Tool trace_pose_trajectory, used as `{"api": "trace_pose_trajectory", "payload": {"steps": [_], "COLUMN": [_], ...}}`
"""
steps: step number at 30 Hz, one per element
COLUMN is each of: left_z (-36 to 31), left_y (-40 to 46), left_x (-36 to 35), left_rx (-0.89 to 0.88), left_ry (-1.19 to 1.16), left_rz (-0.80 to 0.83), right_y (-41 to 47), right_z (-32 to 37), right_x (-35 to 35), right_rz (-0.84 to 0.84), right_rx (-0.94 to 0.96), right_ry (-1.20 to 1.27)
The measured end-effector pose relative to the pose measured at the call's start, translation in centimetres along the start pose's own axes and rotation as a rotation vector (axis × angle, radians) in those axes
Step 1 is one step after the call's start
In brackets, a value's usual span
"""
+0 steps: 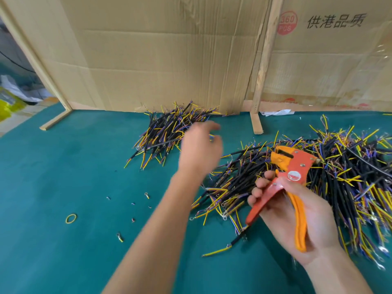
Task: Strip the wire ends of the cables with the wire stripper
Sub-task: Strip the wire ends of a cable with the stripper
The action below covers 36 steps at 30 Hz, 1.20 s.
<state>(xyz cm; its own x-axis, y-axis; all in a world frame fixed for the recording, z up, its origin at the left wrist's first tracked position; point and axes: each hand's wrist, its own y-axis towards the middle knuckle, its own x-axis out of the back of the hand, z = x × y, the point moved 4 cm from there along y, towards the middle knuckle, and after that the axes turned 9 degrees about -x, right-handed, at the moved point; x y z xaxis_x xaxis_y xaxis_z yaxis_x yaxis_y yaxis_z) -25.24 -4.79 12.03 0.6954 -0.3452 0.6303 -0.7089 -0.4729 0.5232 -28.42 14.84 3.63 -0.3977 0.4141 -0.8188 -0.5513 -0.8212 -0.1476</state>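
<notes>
My right hand (294, 211) grips the wire stripper (284, 187) over the big cable pile (318, 183); my left hand (199, 149), fingers loose and empty, hovers beyond it. Reaching blurred, I might snag tangled cables and scatter both heaps.

- A small cable pile (169, 130) lay on the table (63, 166) against the cardboard wall (159, 60).
- A larger cable heap (339, 183) lay to its right, nearer.
- A rubber band (71, 218) lay far left.

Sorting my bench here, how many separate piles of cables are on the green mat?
2: a smaller pile by the cardboard wall, beyond the left hand, and a larger pile under the right hand; it runs past the frame edge.
</notes>
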Motion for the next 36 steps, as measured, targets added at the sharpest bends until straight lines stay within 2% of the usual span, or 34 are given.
{"api": "trace_pose_trajectory", "payload": {"steps": [2,4,6,9,14,18,23,26,30,36], "left_z": [4.2,8.6,11.2,12.1,9.7,4.9,1.6,0.8,0.7,0.9], "left_y": [2.1,2.8,2.3,1.8,1.4,-0.6,-5.5,-7.6,-8.8,-9.3], "left_x": [1.4,2.1,2.2,2.3,2.3,2.3,0.3,-1.0,-2.1,-2.6], "left_rx": [0.100,0.210,0.220,0.127,-0.009,-0.137,-0.001,0.095,0.171,0.187], "left_ry": [0.261,0.478,0.541,0.520,0.268,0.043,-0.367,-0.502,-0.551,-0.564], "left_rz": [-0.011,0.124,0.252,0.236,0.055,-0.119,-0.136,-0.178,-0.194,-0.175], "right_y": [-0.5,-0.7,-0.7,-0.8,-1.0,-1.0,-1.2,-1.2,-0.9,-0.8], "right_z": [0.0,-0.3,-0.7,-1.2,-1.4,-1.2,-0.8,-0.9,-1.2,-1.5], "right_x": [-0.5,-1.0,-1.3,-2.0,-2.5,-2.3,-2.1,-2.0,-2.3,-2.1], "right_rz": [0.008,-0.022,-0.046,-0.033,0.028,0.016,-0.037,-0.025,-0.023,0.025], "right_rx": [-0.013,-0.031,-0.054,-0.082,-0.138,-0.079,-0.083,-0.106,-0.146,-0.169], "right_ry": [0.012,0.032,0.032,-0.025,-0.059,-0.129,-0.171,-0.222,-0.280,-0.338]}}
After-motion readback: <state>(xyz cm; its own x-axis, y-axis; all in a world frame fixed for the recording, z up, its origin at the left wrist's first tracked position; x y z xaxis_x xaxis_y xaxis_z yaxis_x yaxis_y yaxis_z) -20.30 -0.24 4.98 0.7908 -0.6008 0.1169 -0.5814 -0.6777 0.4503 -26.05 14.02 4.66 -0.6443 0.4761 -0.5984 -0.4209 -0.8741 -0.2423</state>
